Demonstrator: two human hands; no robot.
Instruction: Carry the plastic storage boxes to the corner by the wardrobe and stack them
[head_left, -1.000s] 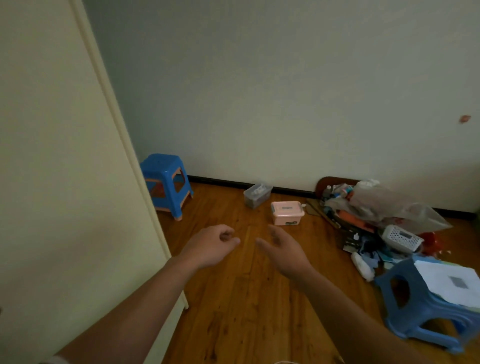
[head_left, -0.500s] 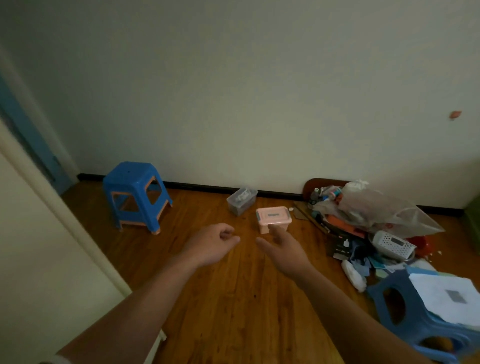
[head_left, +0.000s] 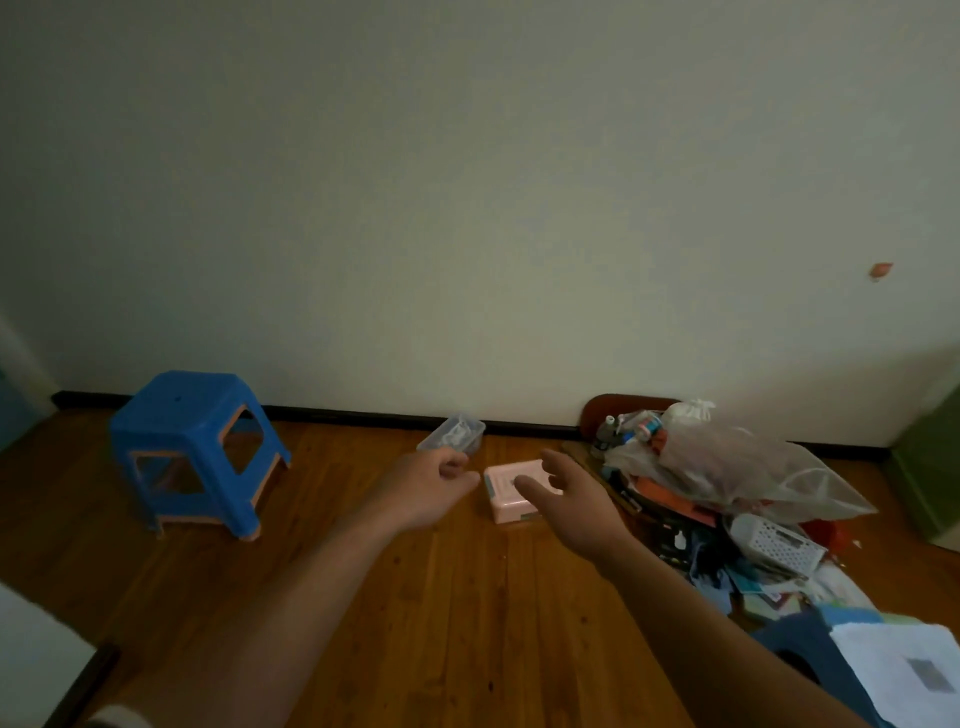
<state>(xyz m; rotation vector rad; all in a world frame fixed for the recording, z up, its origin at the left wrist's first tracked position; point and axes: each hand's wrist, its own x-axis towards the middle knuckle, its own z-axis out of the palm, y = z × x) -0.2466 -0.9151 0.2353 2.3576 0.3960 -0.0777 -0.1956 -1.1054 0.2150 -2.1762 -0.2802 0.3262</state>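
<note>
Both bare arms are stretched forward, side by side. The left hand (head_left: 428, 486) is held knuckles-up, its fingers curled under into a loose fist, thumb tip laid against the index finger; nothing is gripped. The right hand (head_left: 576, 506) is held spread, fingers (head_left: 560, 463) straightened ahead, thumb (head_left: 532, 492) pointed toward the left fist's fingertips. A small gap is seen between them.

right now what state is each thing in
pink storage box, lid on, on the floor, not held
clear storage box, on the floor by the wall, untouched
left hand, fingers curled, holding nothing
right hand, fingers spread, holding nothing
blue stool, upright
</note>
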